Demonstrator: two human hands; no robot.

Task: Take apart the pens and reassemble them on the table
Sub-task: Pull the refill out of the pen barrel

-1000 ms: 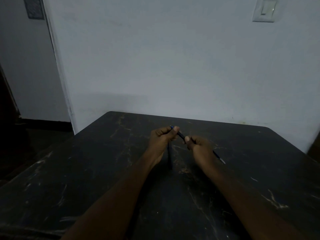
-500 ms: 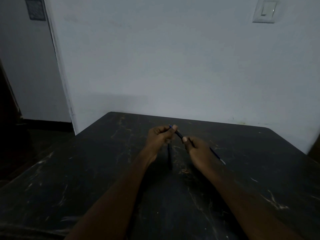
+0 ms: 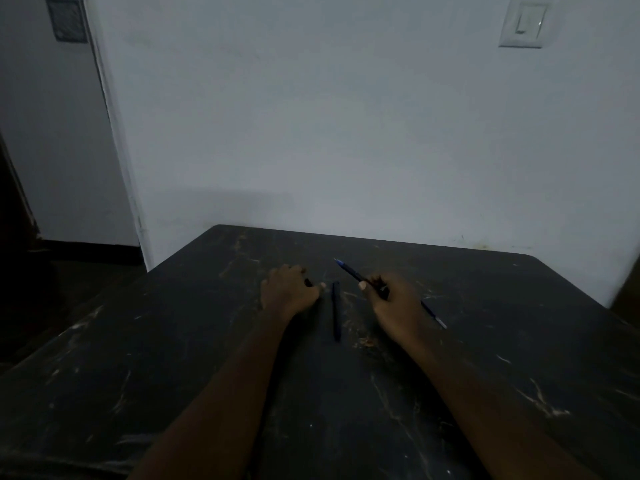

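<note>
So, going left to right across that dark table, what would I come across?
The person's left hand → slim dark pen lying flat → right hand, gripping a blue-tipped pen.

- Two arms show, both bare from the lower frame edge up to the fingertips.
- Left forearm, coming in at 7 o'clock: uncovered along all its visible length, slim, narrowing toward the wrist.
- Right forearm, coming in at 5 o'clock: likewise uncovered, of the same slim build.
- Left hand: bare, with a row of rounded knuckles along its 12 o'clock edge.
- Left thumbnail, at the hand's 3 o'clock: short and pale.
- Right hand: bare, with a broad, smooth back.
- Right thumbnail, at the hand's 10 o'clock: short and pale.
- The light is dim, so finer marks on the skin cannot be made out.
</note>
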